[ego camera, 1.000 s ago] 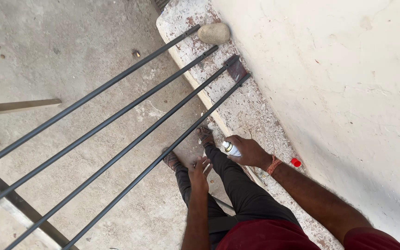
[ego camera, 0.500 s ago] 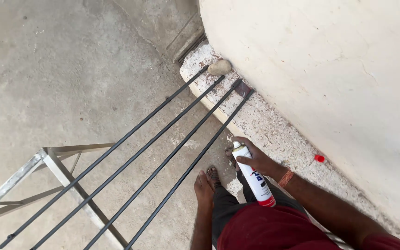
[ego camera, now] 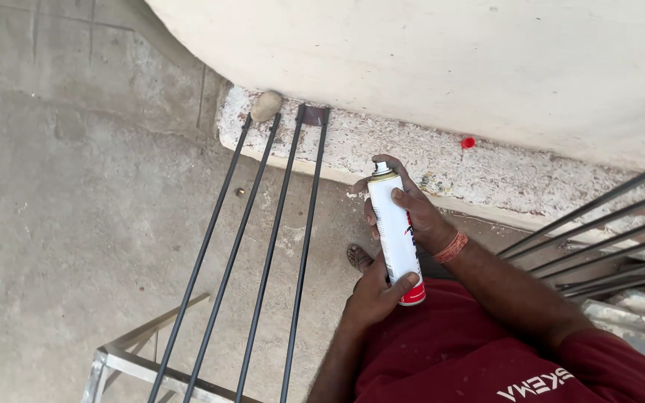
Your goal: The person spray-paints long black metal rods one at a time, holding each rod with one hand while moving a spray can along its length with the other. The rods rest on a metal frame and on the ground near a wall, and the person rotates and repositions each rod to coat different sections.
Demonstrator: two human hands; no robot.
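Gripping the spray can (ego camera: 395,227) upright above the black rods (ego camera: 263,246): right hand (ego camera: 412,213) wrapped near its top, left hand (ego camera: 373,295) clasping its base. Finger near nozzle risks accidental spray; loose grip could drop it.

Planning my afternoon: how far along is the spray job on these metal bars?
The four bars already look uniformly dark. In hand: the spray can, uncapped, gripped by the right hand and left hand. Its red cap lies on the ledge. No spray is visible.
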